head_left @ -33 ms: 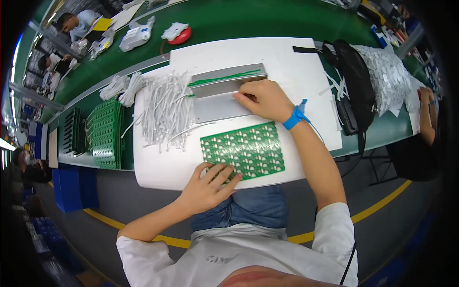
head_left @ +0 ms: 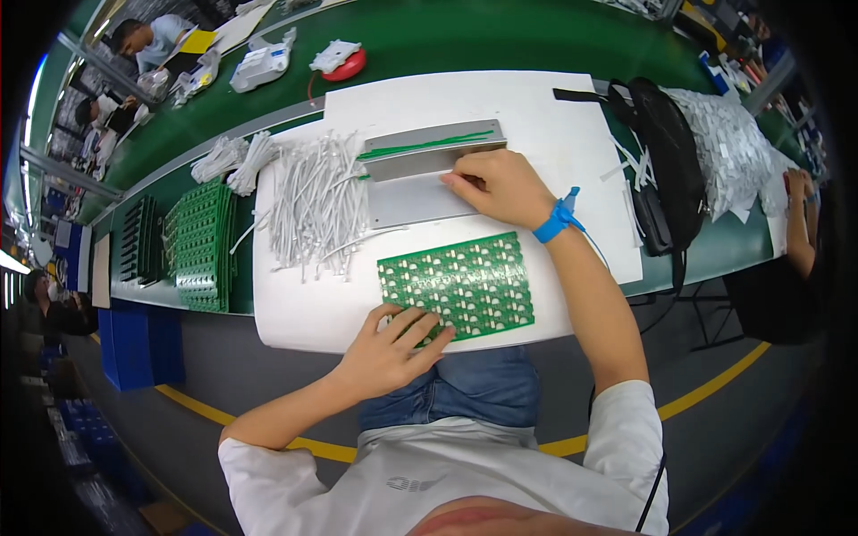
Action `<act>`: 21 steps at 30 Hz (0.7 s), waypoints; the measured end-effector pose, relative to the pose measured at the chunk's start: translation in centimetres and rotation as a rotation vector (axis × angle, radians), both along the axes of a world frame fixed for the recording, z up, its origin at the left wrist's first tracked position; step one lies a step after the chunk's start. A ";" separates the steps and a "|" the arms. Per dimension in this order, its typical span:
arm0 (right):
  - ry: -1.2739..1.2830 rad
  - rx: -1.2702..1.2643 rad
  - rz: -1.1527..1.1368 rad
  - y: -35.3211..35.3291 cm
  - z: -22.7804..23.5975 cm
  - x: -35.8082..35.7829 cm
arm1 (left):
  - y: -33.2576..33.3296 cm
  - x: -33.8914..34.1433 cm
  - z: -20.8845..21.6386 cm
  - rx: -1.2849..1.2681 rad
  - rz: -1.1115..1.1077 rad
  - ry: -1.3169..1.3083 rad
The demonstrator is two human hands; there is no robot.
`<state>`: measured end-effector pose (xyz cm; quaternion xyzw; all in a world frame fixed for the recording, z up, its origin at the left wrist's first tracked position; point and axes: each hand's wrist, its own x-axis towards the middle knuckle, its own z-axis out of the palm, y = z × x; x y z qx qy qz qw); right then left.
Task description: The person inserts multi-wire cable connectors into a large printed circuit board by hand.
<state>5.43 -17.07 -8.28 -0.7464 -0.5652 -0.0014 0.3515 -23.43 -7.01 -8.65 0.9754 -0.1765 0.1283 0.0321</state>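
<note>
A green circuit board panel (head_left: 469, 284) with rows of pale pads lies flat on the white work sheet in front of me. My left hand (head_left: 389, 357) rests on its near left corner, fingers spread and gripping nothing. Beyond the panel stands an angled grey metal piece (head_left: 416, 164) with a flat base plate (head_left: 416, 204) and a green strip (head_left: 433, 143) along its top. At its right end is my right hand (head_left: 505, 188), wearing a blue wrist strap (head_left: 558, 217). Its thumb and fingers are pinched together; whatever they hold is hidden.
Loose white cables (head_left: 313, 210) are heaped left of the metal piece, with tied cable bundles (head_left: 237, 163) behind. Stacked green panels (head_left: 204, 250) stand at the far left. At the right are a black bag (head_left: 661, 161) and a bag of white pieces (head_left: 719, 143). Other people sit nearby.
The whole view has shifted slightly. Both hands stay in the same places against the panel and the metal piece.
</note>
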 end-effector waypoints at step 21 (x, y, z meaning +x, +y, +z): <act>0.002 0.054 -0.008 -0.2 -0.5 0.2 | 3.2 2.6 3.2 -0.092 0.102 0.332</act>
